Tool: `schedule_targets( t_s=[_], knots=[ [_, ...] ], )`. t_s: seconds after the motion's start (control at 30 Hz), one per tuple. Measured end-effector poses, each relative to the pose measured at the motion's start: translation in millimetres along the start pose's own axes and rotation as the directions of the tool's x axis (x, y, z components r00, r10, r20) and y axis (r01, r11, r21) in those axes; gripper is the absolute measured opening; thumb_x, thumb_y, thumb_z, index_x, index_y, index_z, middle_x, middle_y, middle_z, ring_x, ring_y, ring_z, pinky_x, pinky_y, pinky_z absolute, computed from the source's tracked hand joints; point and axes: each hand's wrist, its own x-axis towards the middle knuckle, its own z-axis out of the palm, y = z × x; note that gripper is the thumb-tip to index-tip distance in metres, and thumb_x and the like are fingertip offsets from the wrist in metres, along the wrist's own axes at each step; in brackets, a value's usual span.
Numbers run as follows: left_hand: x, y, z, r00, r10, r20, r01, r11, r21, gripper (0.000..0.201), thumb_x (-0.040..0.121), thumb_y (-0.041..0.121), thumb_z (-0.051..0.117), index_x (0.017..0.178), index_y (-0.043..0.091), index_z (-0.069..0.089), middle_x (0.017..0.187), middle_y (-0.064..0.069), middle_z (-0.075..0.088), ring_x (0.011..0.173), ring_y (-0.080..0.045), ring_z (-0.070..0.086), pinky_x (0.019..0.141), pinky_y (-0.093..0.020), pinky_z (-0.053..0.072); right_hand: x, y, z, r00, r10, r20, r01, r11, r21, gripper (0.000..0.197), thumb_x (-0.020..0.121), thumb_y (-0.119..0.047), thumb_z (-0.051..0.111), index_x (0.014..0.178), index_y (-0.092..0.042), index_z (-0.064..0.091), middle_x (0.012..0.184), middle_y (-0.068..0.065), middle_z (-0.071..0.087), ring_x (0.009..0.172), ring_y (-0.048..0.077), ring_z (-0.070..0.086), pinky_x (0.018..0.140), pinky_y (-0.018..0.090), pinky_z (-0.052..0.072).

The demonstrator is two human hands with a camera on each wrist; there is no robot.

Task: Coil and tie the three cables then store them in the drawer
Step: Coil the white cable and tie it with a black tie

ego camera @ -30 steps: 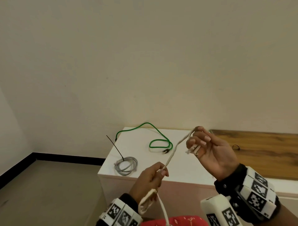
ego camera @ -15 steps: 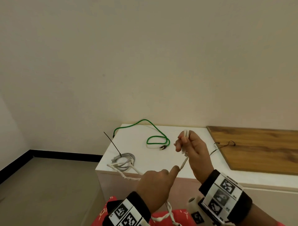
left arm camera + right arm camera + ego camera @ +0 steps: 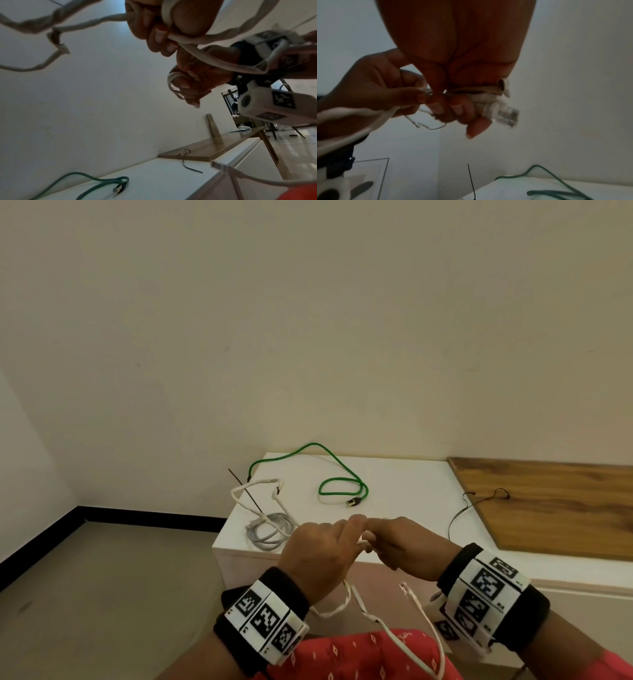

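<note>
Both hands meet in front of the white cabinet [image 3: 404, 491]. My left hand [image 3: 318, 549] grips the white cable [image 3: 260, 484], whose slack loops up to the left and also hangs toward my lap. My right hand [image 3: 407, 546] pinches small folds of the same white cable [image 3: 484, 97] with its clear plug [image 3: 505, 113] sticking out past the fingers. In the left wrist view the white cable [image 3: 205, 58] runs from my left hand's fingers [image 3: 154, 33] to the right hand. A coiled grey cable [image 3: 270, 530] and a loose green cable [image 3: 342, 487] lie on the cabinet.
A black tie [image 3: 246, 491] sticks up from the grey coil. Another black tie [image 3: 479, 501] lies at the edge of the wooden board [image 3: 548, 505] on the right. A second plug end [image 3: 406, 589] of the white cable dangles above my red clothing. Bare floor is at left.
My hands have come together and dropped lower. The left hand slid along the white cable to the right hand, and the slack swung up over the grey coil.
</note>
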Motion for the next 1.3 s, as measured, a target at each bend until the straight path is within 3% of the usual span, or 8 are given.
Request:
schedule_targets(
  t_s=[0.3, 0.53, 0.63, 0.73, 0.87, 1.03, 1.2, 1.3],
  knots=[
    [0.1, -31.5, -7.9, 0.989, -0.116, 0.094, 0.135, 0.967, -0.216, 0.045, 0.084, 0.066, 0.031, 0.079, 0.023, 0.044, 0.049, 0.01, 0.051, 0.038, -0.005, 0.045, 0.04, -0.01, 0.025, -0.1, 1.6, -1.4, 1.0, 0.016, -0.004, -0.014, 0.97, 0.242, 0.039, 0.096, -0.03, 0.04, 0.058, -0.025, 0.046, 0.048, -0.01, 0.043, 0.041, 0.003, 0.042, 0.05, 0.015, 0.038],
    [-43.2, -76.4, -1.2, 0.867, -0.361, 0.343, 0.497, 0.668, -0.553, 0.046, 0.082, 0.059, 0.046, 0.054, 0.023, 0.041, 0.047, 0.009, 0.037, 0.045, -0.004, 0.035, 0.048, -0.017, 0.027, -7.4, 33.0, -25.8, 0.976, 0.191, -0.108, -0.104, 0.837, 0.536, 0.048, 0.094, -0.024, 0.047, 0.047, -0.018, 0.044, 0.037, -0.008, 0.036, 0.031, 0.008, 0.035, 0.037, 0.019, 0.032],
    [-65.2, -98.3, 7.1, 0.683, -0.572, 0.454, 0.703, 0.348, -0.62, 0.04, 0.092, 0.02, 0.052, 0.054, 0.015, 0.041, 0.042, 0.007, 0.038, 0.04, -0.003, 0.033, 0.042, -0.015, 0.03, -10.6, 36.8, -33.1, 0.953, 0.263, -0.151, -0.096, 0.735, 0.671, 0.038, 0.084, -0.023, 0.057, 0.05, -0.011, 0.044, 0.038, -0.005, 0.032, 0.032, 0.01, 0.03, 0.036, 0.018, 0.029],
    [-104.8, -130.3, 13.8, 0.258, -0.796, 0.548, 0.831, -0.107, -0.546, 0.042, 0.096, 0.013, 0.043, 0.054, 0.01, 0.039, 0.036, 0.003, 0.036, 0.024, -0.004, 0.025, 0.031, -0.008, 0.019, -19.2, 44.7, -49.4, 0.921, 0.326, -0.212, -0.042, 0.624, 0.78, 0.037, 0.078, -0.033, 0.053, 0.053, -0.01, 0.039, 0.042, -0.006, 0.023, 0.037, 0.01, 0.019, 0.035, 0.018, 0.025],
    [-164.5, -156.7, 8.6, -0.043, -0.853, 0.52, 0.932, -0.222, -0.287, 0.05, 0.094, 0.012, 0.045, 0.045, 0.007, 0.039, 0.025, 0.002, 0.037, 0.021, -0.01, 0.027, 0.036, -0.01, 0.023, -24.6, 61.8, -61.7, 0.9, 0.361, -0.243, 0.016, 0.532, 0.847, 0.039, 0.092, -0.021, 0.037, 0.054, -0.012, 0.034, 0.038, -0.009, 0.024, 0.034, 0.009, 0.018, 0.036, 0.02, 0.02],
    [-221.9, -158.2, 10.6, -0.075, -0.849, 0.524, 0.872, 0.199, 0.447, 0.035, 0.095, 0.019, 0.034, 0.113, 0.007, 0.062, 0.118, -0.009, 0.065, 0.113, -0.02, 0.059, 0.097, -0.023, 0.043, -29.2, 71.0, -76.8, 0.886, 0.373, -0.275, 0.137, 0.356, 0.924, 0.046, 0.092, -0.017, 0.03, 0.046, -0.016, 0.038, 0.031, -0.01, 0.023, 0.025, 0.005, 0.018, 0.033, 0.02, 0.024],
    [-228.2, -142.1, 21.9, -0.179, -0.781, 0.598, 0.839, 0.196, 0.508, 0.03, 0.092, -0.003, 0.04, 0.118, -0.015, 0.051, 0.136, -0.031, 0.044, 0.125, -0.037, 0.047, 0.047, -0.007, 0.048, -22.6, 51.1, -69.6, 0.919, 0.304, -0.253, 0.095, 0.451, 0.888, 0.044, 0.09, -0.019, 0.034, 0.046, -0.016, 0.036, 0.033, -0.009, 0.023, 0.03, 0.008, 0.016, 0.037, 0.023, 0.02],
    [-211.7, -153.5, 22.7, -0.256, -0.808, 0.531, 0.899, 0.003, 0.438, 0.04, 0.096, 0.016, 0.038, 0.131, -0.001, 0.045, 0.141, -0.019, 0.044, 0.128, -0.03, 0.045, 0.096, -0.023, 0.044, -18.7, 33.3, -60.2, 0.958, 0.227, -0.176, 0.02, 0.56, 0.828, 0.043, 0.089, -0.024, 0.043, 0.048, -0.014, 0.035, 0.038, -0.006, 0.022, 0.036, 0.01, 0.016, 0.037, 0.019, 0.021]
  ],
)
